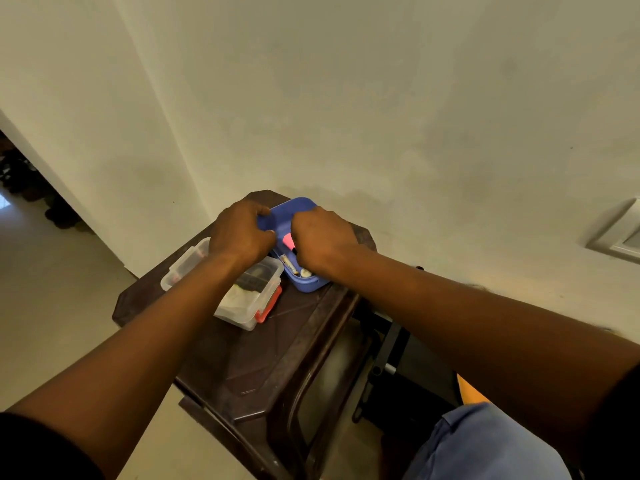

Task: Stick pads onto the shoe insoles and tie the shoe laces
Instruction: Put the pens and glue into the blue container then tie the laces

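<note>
Left hand (242, 233) fingers curled on blue box (304, 282) lid (282, 211), right hand (323, 240) fingers curled inside, grip unclear

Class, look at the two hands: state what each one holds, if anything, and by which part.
The left hand grips the raised lid of the blue box at its edge. The right hand reaches inside; what it holds cannot be told.

On the dark brown plastic bench (249, 362), set in a corner against the cream wall (381, 98), 2 boxes lie side by side: a clear plastic lidded box (252, 299) to the left, touching an open blue plastic box (308, 284) to the right, nearer the wall. Both hands lie over the boxes.
</note>
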A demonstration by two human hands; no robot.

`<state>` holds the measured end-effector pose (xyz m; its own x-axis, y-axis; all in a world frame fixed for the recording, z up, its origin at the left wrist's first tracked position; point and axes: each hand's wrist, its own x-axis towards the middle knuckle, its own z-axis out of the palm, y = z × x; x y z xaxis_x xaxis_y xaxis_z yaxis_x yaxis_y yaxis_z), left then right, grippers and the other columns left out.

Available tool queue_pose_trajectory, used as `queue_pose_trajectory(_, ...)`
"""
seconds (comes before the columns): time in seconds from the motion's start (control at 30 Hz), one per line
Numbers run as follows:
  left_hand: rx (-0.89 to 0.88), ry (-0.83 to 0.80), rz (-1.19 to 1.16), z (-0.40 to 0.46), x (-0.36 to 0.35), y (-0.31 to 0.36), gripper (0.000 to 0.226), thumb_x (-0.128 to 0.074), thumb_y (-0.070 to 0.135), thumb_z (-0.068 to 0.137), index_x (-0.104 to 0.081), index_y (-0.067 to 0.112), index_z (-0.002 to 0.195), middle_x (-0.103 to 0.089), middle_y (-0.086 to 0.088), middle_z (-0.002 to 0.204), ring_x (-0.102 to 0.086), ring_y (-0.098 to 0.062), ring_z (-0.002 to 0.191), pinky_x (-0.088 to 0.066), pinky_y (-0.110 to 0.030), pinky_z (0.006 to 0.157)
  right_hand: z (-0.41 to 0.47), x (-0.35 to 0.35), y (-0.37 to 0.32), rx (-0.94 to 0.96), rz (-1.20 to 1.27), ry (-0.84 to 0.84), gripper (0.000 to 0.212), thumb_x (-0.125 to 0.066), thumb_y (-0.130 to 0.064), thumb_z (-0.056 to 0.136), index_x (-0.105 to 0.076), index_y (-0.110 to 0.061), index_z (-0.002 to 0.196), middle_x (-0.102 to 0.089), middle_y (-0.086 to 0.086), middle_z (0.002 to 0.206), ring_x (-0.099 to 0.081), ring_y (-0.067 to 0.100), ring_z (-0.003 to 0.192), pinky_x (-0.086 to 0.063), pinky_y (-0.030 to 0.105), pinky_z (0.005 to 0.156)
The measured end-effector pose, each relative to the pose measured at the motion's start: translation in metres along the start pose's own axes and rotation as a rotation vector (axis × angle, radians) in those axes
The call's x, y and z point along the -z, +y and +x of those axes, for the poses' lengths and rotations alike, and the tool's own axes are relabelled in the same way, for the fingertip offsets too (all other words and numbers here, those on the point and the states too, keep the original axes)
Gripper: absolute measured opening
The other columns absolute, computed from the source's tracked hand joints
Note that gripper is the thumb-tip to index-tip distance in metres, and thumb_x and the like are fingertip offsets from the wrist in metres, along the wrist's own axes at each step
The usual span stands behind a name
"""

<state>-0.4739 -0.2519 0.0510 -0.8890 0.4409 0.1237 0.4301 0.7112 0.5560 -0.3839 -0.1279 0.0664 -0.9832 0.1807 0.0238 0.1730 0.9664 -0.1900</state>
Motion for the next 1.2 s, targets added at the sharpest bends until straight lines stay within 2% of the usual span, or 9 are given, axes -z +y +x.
queue_pose_trajectory(0.13,0.008,0.007,-0.004,-0.001,0.002,0.001,0.047,-0.071,0.008,0.084,-0.067,0.012,0.131,-0.067,-0.011,0.132,-0.063,-0.030,0.117,-0.049,-0.037,0.096,-0.006,0.008,0.007,-0.047,0.098,0.024,0.033,-0.065,-0.012,0.088,-0.043,-0.015,0.065,-0.039,0.000,0.064,-0.044,0.022,0.062,-0.029,0.027,0.052)
queue_pose_trajectory(0.23,0.030,0.035,-0.038,-0.005,0.005,0.004,0.042,-0.067,0.007,0.089,-0.067,0.012,0.130,-0.067,-0.010,0.133,-0.063,-0.029,0.120,-0.049,-0.037,0.097,-0.015,0.019,0.018,-0.102,0.218,0.116,0.002,-0.068,-0.016,0.084,-0.068,-0.014,0.085,-0.064,0.002,0.081,-0.060,0.026,0.076,-0.044,0.026,0.059)
queue_pose_trajectory(0.33,-0.003,0.069,-0.070,-0.016,0.007,0.012,0.037,-0.063,0.007,0.092,-0.068,0.013,0.128,-0.067,-0.008,0.132,-0.064,-0.027,0.118,-0.048,-0.035,0.097,-0.029,0.028,0.030,-0.188,0.336,0.209,0.013,-0.066,-0.020,0.084,-0.074,-0.024,0.093,-0.073,-0.002,0.096,-0.067,0.023,0.084,-0.051,0.029,0.066)
queue_pose_trajectory(0.43,-0.110,0.109,-0.113,-0.039,0.009,0.031,0.032,-0.065,0.005,0.090,-0.072,0.016,0.119,-0.069,-0.002,0.127,-0.064,-0.021,0.113,-0.044,-0.026,0.092,-0.059,0.039,0.041,-0.230,0.429,0.281,0.014,-0.063,-0.021,0.086,-0.075,-0.025,0.090,-0.074,-0.004,0.094,-0.068,0.020,0.083,-0.058,0.034,0.070)
queue_pose_trajectory(0.53,-0.214,0.095,-0.159,-0.060,0.010,0.065,0.029,-0.066,0.006,0.088,-0.075,0.023,0.109,-0.070,0.005,0.119,-0.064,-0.017,0.109,-0.049,-0.031,0.096,-0.097,0.051,0.055,-0.288,0.467,0.346,0.013,-0.064,-0.022,0.088,-0.074,-0.029,0.092,-0.072,-0.009,0.093,-0.066,0.015,0.081,-0.059,0.033,0.075)
queue_pose_trajectory(0.67,-0.303,-0.020,-0.236,-0.093,0.007,0.128,0.023,-0.066,0.016,0.093,-0.074,0.031,0.108,-0.071,0.018,0.102,-0.066,-0.002,0.095,-0.052,-0.025,0.089,-0.154,0.074,0.080,-0.370,0.522,0.415,0.016,-0.066,-0.026,0.088,-0.074,-0.030,0.101,-0.072,-0.010,0.096,-0.066,0.011,0.083,-0.055,0.026,0.074)
queue_pose_trajectory(0.77,-0.393,-0.117,-0.303,-0.122,-0.007,0.178,0.021,-0.065,0.021,0.095,-0.074,0.032,0.111,-0.072,0.018,0.105,-0.068,-0.003,0.092,-0.057,-0.028,0.086,-0.211,0.091,0.103,-0.424,0.539,0.473,0.018,-0.067,-0.029,0.085,-0.074,-0.030,0.101,-0.070,-0.012,0.086,-0.065,0.008,0.080,-0.049,0.024,0.069)
queue_pose_trajectory(1.0,-0.602,-0.352,-0.409,-0.208,-0.066,0.302,0.020,-0.067,0.019,0.094,-0.077,0.035,0.100,-0.074,0.022,0.098,-0.068,0.001,0.088,-0.059,-0.032,0.086,-0.380,0.121,0.164,-0.648,0.592,0.578,0.014,-0.072,-0.026,0.085,-0.076,-0.028,0.099,-0.071,-0.010,0.080,-0.066,0.006,0.076,-0.056,0.029,0.076)
queue_pose_trajectory(1.2,-0.674,-0.565,-0.521,-0.317,-0.146,0.398,0.021,-0.068,0.013,0.089,-0.077,0.032,0.089,-0.076,0.018,0.084,-0.069,0.001,0.074,-0.057,-0.026,0.076,-0.544,0.115,0.209,-0.921,0.730,0.703,0.012,-0.072,-0.013,0.084,-0.077,-0.023,0.087,-0.071,-0.001,0.068,-0.068,0.014,0.065,-0.056,0.031,0.065)
